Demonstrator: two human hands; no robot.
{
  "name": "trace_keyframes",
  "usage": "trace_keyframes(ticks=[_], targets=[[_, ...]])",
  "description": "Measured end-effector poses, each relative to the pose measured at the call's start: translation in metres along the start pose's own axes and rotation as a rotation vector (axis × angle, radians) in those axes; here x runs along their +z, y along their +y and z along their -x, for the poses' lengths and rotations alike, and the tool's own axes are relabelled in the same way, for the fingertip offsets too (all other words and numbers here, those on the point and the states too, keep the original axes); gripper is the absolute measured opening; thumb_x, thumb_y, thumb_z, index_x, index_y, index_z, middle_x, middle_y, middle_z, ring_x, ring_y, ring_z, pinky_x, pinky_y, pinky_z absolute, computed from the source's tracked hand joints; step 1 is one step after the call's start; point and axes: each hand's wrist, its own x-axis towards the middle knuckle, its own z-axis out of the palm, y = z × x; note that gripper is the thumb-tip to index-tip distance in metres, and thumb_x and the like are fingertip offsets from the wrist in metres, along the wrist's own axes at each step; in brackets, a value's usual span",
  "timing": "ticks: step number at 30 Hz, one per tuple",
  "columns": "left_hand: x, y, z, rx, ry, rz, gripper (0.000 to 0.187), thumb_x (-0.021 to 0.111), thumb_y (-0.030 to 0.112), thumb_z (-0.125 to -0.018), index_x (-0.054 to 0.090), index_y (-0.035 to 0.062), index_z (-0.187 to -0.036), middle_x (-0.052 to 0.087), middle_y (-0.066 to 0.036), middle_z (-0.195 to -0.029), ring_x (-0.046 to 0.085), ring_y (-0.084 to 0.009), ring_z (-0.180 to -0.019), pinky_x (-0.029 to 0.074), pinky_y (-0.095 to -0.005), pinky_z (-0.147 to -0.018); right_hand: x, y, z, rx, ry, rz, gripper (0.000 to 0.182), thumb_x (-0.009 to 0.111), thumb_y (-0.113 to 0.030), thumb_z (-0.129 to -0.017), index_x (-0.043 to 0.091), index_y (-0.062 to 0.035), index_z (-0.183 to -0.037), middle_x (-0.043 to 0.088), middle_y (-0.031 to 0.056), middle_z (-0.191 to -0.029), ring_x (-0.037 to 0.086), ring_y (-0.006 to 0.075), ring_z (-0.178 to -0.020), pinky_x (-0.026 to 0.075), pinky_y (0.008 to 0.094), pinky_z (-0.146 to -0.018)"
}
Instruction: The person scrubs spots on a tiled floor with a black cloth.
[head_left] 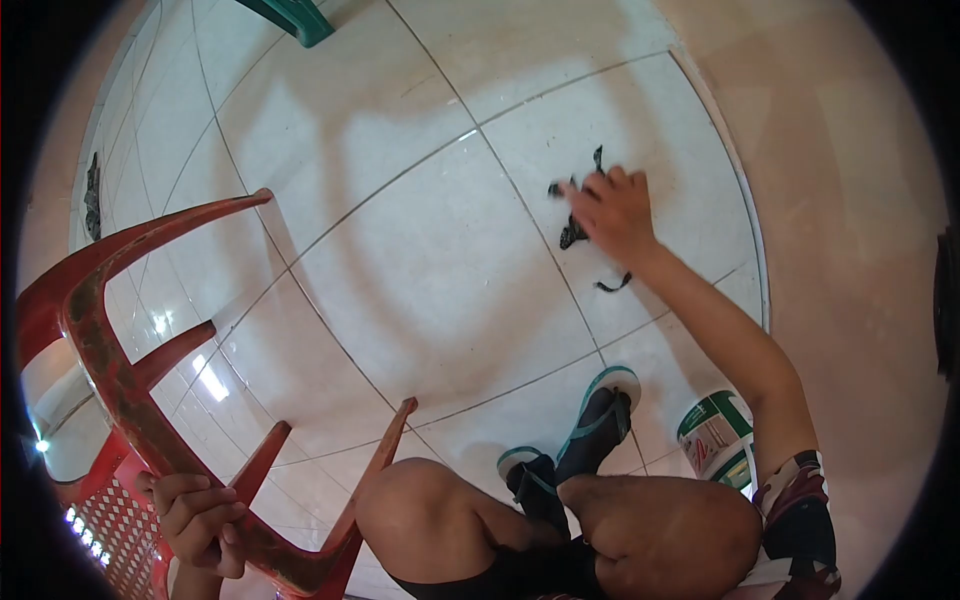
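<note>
My left hand (195, 525) is closed, its fingers curled at the edge of a red plastic chair (130, 400). The chair is tipped over, its legs pointing across the floor, and dark stains mark its frame. Low over the tiles, my right hand (615, 215) reaches out among small black scraps. Its fingertips are smeared by motion, so whether they hold a scrap is not clear. One black scrap (573, 234) lies just below the fingers, a thin one (598, 157) above them, and a curved black strip (613, 284) near the wrist.
A white and green bucket (718, 438) stands beside my right knee, partly hidden by my arm. My feet are in dark sandals (600, 415). A green plastic leg (300, 22) shows at the top. Another dark scrap (93, 197) lies by the far left wall. A wall (830, 250) bounds the right.
</note>
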Motion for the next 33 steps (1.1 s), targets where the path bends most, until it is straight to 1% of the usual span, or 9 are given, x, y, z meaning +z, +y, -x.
trace_keyframes(ticks=[5,11,13,18,19,22,25,29,33], targets=[[0.001,0.001,-0.004,0.025,0.014,-0.026,0.013,0.061,0.024,-0.074,0.069,0.0129,-0.075,0.069,-0.001,-0.081,0.058,-0.0252,-0.092,0.029,-0.0459,-0.092,0.012,0.033,-0.040,0.296,0.042,0.058,0.020,0.072,-0.018,-0.083,0.074,-0.0192,-0.103,0.059,-0.0001,-0.092,0.052,0.0240,-0.088,0.036,0.0406,-0.072],[0.003,0.002,-0.004,0.023,0.035,0.011,0.013,0.062,0.022,-0.074,0.068,0.0104,-0.074,0.068,-0.003,-0.081,0.058,-0.0265,-0.091,0.029,-0.0465,-0.093,-0.022,-0.028,0.056,0.073,-0.032,-0.109,0.027,0.069,-0.016,-0.084,0.073,-0.0184,-0.110,0.061,0.0017,-0.091,0.054,0.0239,-0.086,0.036,0.0430,-0.073],[0.002,0.001,-0.003,0.011,0.023,-0.003,0.014,0.062,0.022,-0.074,0.067,0.0095,-0.074,0.068,-0.004,-0.080,0.058,-0.0272,-0.091,0.029,-0.0464,-0.092,-0.031,-0.022,0.073,0.016,-0.100,-0.161,0.028,0.070,-0.016,-0.083,0.073,-0.0186,-0.111,0.062,0.0017,-0.092,0.054,0.0239,-0.085,0.036,0.0432,-0.072],[0.005,0.002,-0.005,0.027,0.054,-0.018,0.014,0.061,0.022,-0.075,0.067,0.0090,-0.073,0.067,-0.004,-0.079,0.058,-0.0280,-0.092,0.029,-0.0468,-0.092,-0.034,0.055,0.036,0.423,0.006,0.065,0.029,0.074,-0.016,-0.079,0.074,-0.0179,-0.108,0.061,0.0004,-0.086,0.053,0.0231,-0.082,0.034,0.0413,-0.071],[0.006,0.003,-0.005,0.022,0.058,-0.003,0.015,0.060,0.022,-0.075,0.066,0.0086,-0.074,0.067,-0.005,-0.079,0.058,-0.0281,-0.091,0.029,-0.0469,-0.092,-0.035,0.053,0.041,0.421,0.021,0.073,0.029,0.074,-0.016,-0.079,0.074,-0.0179,-0.108,0.061,0.0004,-0.086,0.053,0.0231,-0.082,0.034,0.0413,-0.071],[0.005,0.005,-0.010,0.023,0.066,-0.008,0.015,0.060,0.021,-0.075,0.066,0.0082,-0.074,0.066,-0.006,-0.079,0.058,-0.0283,-0.091,0.030,-0.0471,-0.091,-0.038,0.017,0.073,0.134,-0.092,-0.018,0.032,0.077,-0.017,-0.076,0.073,-0.0135,-0.108,0.062,0.0000,-0.088,0.055,0.0230,-0.086,0.036,0.0414,-0.073],[0.005,0.005,-0.009,0.015,0.048,-0.015,0.014,0.060,0.022,-0.075,0.066,0.0085,-0.073,0.067,-0.005,-0.079,0.058,-0.0281,-0.092,0.030,-0.0472,-0.091,-0.037,0.019,0.070,0.085,-0.050,-0.030,0.030,0.077,-0.017,-0.076,0.073,-0.0143,-0.106,0.062,-0.0004,-0.089,0.055,0.0228,-0.087,0.037,0.0412,-0.074],[0.006,0.010,-0.013,0.008,0.062,-0.030,0.014,0.060,0.022,-0.076,0.065,0.0085,-0.072,0.067,-0.005,-0.079,0.058,-0.0278,-0.092,0.030,-0.0476,-0.092,-0.021,0.047,0.026,0.180,-0.002,0.005,0.023,0.077,-0.017,-0.078,0.074,-0.0144,-0.101,0.064,-0.0013,-0.091,0.056,0.0210,-0.088,0.037,0.0398,-0.072],[0.003,0.010,-0.015,0.024,0.062,-0.049,0.015,0.061,0.021,-0.075,0.065,0.0074,-0.072,0.067,-0.006,-0.079,0.058,-0.0283,-0.092,0.030,-0.0479,-0.092,-0.023,0.031,0.051,0.243,0.030,-0.017,0.023,0.076,-0.017,-0.079,0.075,-0.0151,-0.102,0.064,-0.0017,-0.089,0.055,0.0209,-0.087,0.037,0.0390,-0.071]])
